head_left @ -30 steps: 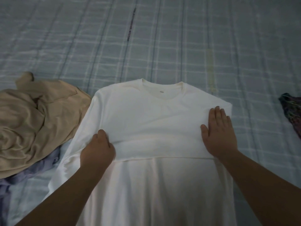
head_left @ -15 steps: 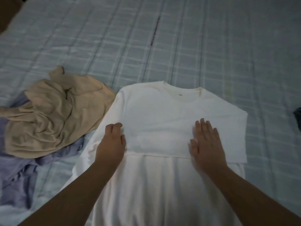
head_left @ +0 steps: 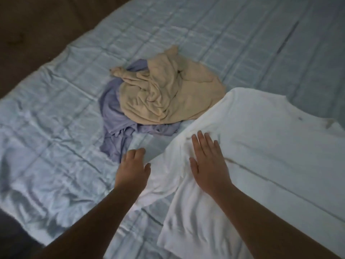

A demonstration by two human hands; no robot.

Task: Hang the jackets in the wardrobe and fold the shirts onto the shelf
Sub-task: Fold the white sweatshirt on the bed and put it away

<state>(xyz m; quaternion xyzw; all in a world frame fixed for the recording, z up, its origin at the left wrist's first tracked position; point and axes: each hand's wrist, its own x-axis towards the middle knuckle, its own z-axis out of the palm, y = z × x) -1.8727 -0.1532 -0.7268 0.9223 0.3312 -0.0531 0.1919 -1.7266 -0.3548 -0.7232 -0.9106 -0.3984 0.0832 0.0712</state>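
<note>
A white long-sleeved shirt (head_left: 261, 146) lies flat on the bed at the right, collar away from me, its lower part folded up over the chest. My right hand (head_left: 208, 163) presses flat on the shirt's left side near the shoulder, fingers straight. My left hand (head_left: 133, 169) sits just left of it at the edge of the shirt's left sleeve (head_left: 158, 180), fingers loosely bent, with nothing plainly held. A crumpled beige garment (head_left: 168, 94) lies on top of a lavender garment (head_left: 115, 124) farther back.
Everything lies on a bed with a light blue checked sheet (head_left: 56, 128), wrinkled at the left. Dark floor (head_left: 37, 25) shows beyond the bed's edge at the upper left and lower left corners. No wardrobe or shelf is in view.
The view has swung left. My right hand slid from the shirt's right side across to its left side. My left hand moved off the shirt's body out to the sleeve.
</note>
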